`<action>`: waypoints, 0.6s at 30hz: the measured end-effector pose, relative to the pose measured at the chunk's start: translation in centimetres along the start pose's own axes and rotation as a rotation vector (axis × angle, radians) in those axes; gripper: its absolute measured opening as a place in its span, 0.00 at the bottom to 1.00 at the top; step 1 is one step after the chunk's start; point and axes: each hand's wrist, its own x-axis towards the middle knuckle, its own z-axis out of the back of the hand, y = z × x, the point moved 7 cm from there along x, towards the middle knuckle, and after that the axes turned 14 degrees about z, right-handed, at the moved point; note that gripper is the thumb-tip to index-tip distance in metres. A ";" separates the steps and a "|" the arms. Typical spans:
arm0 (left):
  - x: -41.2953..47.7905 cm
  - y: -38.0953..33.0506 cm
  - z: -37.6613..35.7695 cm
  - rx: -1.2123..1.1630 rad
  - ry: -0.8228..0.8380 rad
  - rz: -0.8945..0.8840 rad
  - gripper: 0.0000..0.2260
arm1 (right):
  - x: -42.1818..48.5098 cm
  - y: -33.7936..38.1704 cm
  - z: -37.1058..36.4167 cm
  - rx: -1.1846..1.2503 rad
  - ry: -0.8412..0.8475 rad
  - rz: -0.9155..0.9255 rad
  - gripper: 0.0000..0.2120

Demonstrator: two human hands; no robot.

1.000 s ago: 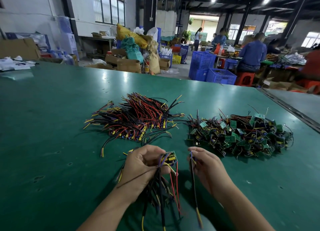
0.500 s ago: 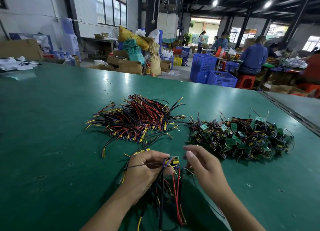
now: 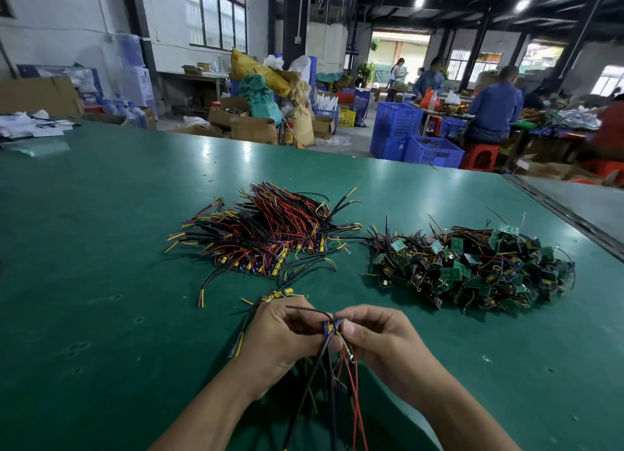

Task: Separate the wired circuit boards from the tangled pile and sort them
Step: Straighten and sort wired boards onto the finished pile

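My left hand (image 3: 282, 337) grips a bunch of wired circuit boards (image 3: 332, 376), its red, black and purple wires hanging toward me. My right hand (image 3: 380, 337) meets it and pinches the top of the same bunch with thumb and fingers. Beyond my hands on the green table (image 3: 101, 248) lies a sorted stack of boards with red and black wires (image 3: 270, 234). To its right sits the tangled pile of small green boards (image 3: 472, 268).
Papers and cardboard boxes (image 3: 30, 123) lie at the table's far left. Blue crates (image 3: 415, 143) and sacks stand on the floor beyond the far edge. People work at benches at the back right (image 3: 493, 109). A seam and a second table (image 3: 574, 210) run along the right.
My right hand held a single wire apart from the bunch, then moved left and now pinches the top of the bunch in my left hand. The view has shifted slightly.
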 end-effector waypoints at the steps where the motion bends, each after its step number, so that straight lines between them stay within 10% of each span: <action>1: 0.0 0.0 0.1 0.005 0.003 -0.004 0.14 | 0.0 -0.1 -0.1 0.016 -0.002 -0.009 0.22; 11: 0.0 0.3 0.3 -0.053 0.077 -0.046 0.13 | -0.3 -0.7 -0.8 0.234 -0.028 -0.089 0.10; 18: 0.2 0.4 0.6 -0.073 0.069 -0.040 0.15 | 0.0 -0.1 -0.4 0.258 -0.066 -0.059 0.22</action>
